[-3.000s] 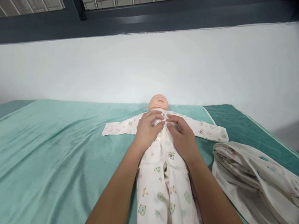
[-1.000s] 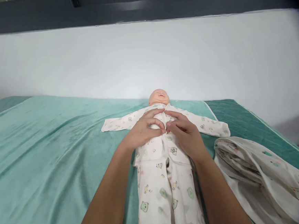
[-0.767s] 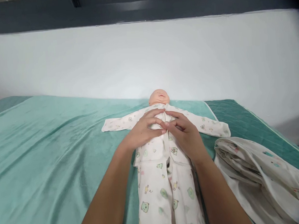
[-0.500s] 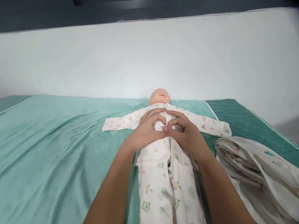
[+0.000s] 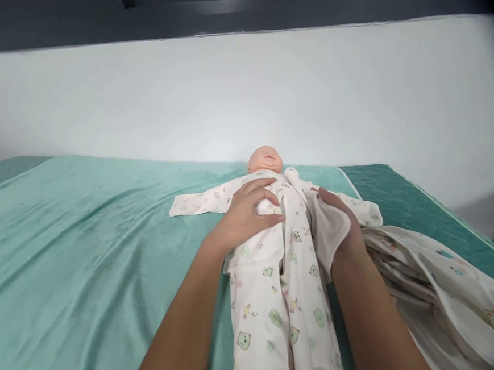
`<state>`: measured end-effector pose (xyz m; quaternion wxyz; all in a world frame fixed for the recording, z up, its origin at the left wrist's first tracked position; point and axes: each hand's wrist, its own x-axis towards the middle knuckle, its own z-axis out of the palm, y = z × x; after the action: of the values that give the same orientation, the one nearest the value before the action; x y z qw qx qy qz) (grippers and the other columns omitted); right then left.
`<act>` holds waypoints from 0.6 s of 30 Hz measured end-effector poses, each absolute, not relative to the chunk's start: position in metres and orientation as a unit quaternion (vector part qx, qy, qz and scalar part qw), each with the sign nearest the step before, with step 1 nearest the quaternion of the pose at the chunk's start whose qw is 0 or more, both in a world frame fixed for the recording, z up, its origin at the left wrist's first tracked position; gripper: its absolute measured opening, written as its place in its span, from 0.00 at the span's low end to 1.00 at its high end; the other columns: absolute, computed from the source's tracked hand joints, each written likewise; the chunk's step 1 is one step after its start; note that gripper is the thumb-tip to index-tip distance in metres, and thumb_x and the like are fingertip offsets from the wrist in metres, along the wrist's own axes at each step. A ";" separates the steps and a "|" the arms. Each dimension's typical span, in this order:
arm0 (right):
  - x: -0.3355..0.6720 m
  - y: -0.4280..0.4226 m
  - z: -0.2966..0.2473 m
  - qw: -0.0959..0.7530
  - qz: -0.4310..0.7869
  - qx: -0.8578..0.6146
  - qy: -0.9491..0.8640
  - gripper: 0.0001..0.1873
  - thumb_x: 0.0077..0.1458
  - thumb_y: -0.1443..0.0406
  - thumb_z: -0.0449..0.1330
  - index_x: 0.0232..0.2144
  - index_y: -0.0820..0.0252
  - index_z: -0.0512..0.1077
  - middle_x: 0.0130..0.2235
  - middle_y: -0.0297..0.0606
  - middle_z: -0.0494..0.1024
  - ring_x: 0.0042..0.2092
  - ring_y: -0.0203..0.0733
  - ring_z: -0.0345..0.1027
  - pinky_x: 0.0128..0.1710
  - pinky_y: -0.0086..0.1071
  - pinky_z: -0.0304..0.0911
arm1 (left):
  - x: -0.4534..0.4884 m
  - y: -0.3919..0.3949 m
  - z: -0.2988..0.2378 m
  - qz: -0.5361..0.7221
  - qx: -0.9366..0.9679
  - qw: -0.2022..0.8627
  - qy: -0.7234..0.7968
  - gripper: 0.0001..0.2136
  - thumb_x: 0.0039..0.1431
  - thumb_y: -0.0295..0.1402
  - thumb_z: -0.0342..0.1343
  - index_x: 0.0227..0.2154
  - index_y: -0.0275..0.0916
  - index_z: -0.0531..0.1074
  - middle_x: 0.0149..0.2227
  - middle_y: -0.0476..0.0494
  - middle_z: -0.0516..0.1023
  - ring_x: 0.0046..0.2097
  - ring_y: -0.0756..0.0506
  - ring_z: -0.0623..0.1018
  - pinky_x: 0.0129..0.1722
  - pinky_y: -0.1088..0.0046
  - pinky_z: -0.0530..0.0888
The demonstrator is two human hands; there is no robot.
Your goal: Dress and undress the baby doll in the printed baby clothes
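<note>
A baby doll [image 5: 264, 159] lies on its back, dressed in a white printed baby shirt [image 5: 251, 243] and white trousers [image 5: 258, 326] with green animal prints. My left hand [image 5: 251, 207] rests on the shirt's left front, its fingers curved and the thumb apart from the index finger. At the right, my right hand [image 5: 344, 223] grips the shirt's right front flap [image 5: 329, 227], which is folded back to show its plain inner side. The trousers' upper part is uncovered beneath that flap. Part of my right fingers is hidden by cloth.
A teal blanket [image 5: 85, 249] with loose folds lies under the doll. To the right, a bunched white printed cloth [image 5: 443, 283] lies near my right forearm, over a darker green quilted cover [image 5: 406, 195]. A white wall [image 5: 138, 102] stands behind the doll's head.
My right hand has moved away from my left, to the right, turning the shirt's right front flap outward. My left hand stays on the shirt almost unmoved.
</note>
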<state>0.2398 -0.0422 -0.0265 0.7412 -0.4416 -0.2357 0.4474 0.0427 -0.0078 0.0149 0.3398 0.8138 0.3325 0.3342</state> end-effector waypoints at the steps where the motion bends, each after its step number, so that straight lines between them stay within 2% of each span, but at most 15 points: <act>1: 0.235 -0.041 -0.025 0.728 0.417 -0.476 -0.264 0.18 0.45 0.54 0.69 0.35 0.58 0.75 0.34 0.35 0.78 0.38 0.45 0.73 0.43 0.41 0.69 | 0.043 -0.008 0.015 0.335 0.814 0.341 0.330 0.05 0.55 0.35 0.64 0.34 0.45 0.75 0.65 0.50 0.65 0.68 0.41 0.59 0.67 0.57 0.54; 4: 0.227 -0.037 -0.024 0.676 0.319 -0.567 -0.345 0.22 0.39 0.56 0.72 0.38 0.59 0.75 0.39 0.36 0.78 0.42 0.42 0.70 0.46 0.38 0.65 | 0.047 -0.008 0.012 0.378 0.787 0.370 0.317 0.04 0.57 0.35 0.62 0.30 0.42 0.74 0.62 0.49 0.69 0.65 0.42 0.64 0.65 0.63 0.59; 7: 0.229 -0.034 -0.028 0.618 0.292 -0.613 -0.396 0.21 0.42 0.55 0.71 0.38 0.58 0.76 0.38 0.36 0.77 0.40 0.40 0.69 0.43 0.35 0.64 | 0.050 -0.002 0.006 0.476 0.702 0.378 0.371 0.05 0.58 0.35 0.60 0.30 0.41 0.72 0.48 0.46 0.77 0.53 0.45 0.74 0.55 0.67 0.67; 9: 0.234 -0.033 -0.032 0.622 0.328 -0.601 -0.380 0.18 0.43 0.55 0.70 0.36 0.58 0.76 0.35 0.34 0.77 0.36 0.38 0.68 0.37 0.32 0.64 | 0.046 0.007 0.002 0.570 0.599 0.344 0.445 0.05 0.58 0.36 0.59 0.32 0.41 0.71 0.37 0.48 0.76 0.42 0.47 0.75 0.46 0.70 0.69; 11: 0.241 -0.032 -0.035 0.649 0.336 -0.590 -0.343 0.17 0.42 0.58 0.70 0.34 0.59 0.76 0.32 0.32 0.76 0.32 0.36 0.67 0.32 0.30 0.63 | 0.036 0.017 -0.003 0.654 0.471 0.309 0.506 0.06 0.57 0.36 0.59 0.32 0.40 0.69 0.32 0.50 0.72 0.36 0.49 0.72 0.40 0.72 0.69; 13: 0.251 -0.031 -0.036 0.708 0.272 -0.590 -0.278 0.15 0.42 0.60 0.69 0.33 0.59 0.75 0.31 0.32 0.75 0.31 0.35 0.67 0.31 0.30 0.64 | 0.026 0.026 -0.008 0.704 0.359 0.298 0.536 0.06 0.56 0.35 0.59 0.33 0.40 0.67 0.34 0.50 0.71 0.35 0.50 0.71 0.38 0.73 0.69; 15: 0.262 -0.031 -0.036 0.779 0.171 -0.571 -0.196 0.13 0.44 0.62 0.66 0.34 0.59 0.74 0.33 0.32 0.74 0.33 0.36 0.69 0.35 0.31 0.66 | 0.019 0.031 -0.012 0.711 0.317 0.301 0.551 0.05 0.55 0.31 0.57 0.34 0.40 0.67 0.37 0.48 0.72 0.37 0.49 0.73 0.40 0.71 0.70; 18: 0.273 -0.032 -0.036 0.822 0.087 -0.545 -0.140 0.13 0.46 0.63 0.63 0.37 0.59 0.72 0.38 0.35 0.75 0.40 0.39 0.71 0.44 0.34 0.68 | 0.024 0.028 -0.017 0.661 0.429 0.241 0.566 0.09 0.55 0.27 0.54 0.39 0.41 0.70 0.45 0.46 0.75 0.47 0.46 0.74 0.50 0.66 0.70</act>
<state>0.2727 -0.0318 -0.0357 0.8223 -0.5446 -0.1399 0.0870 0.0240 0.0282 -0.0169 0.2406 0.4293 0.5663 0.6611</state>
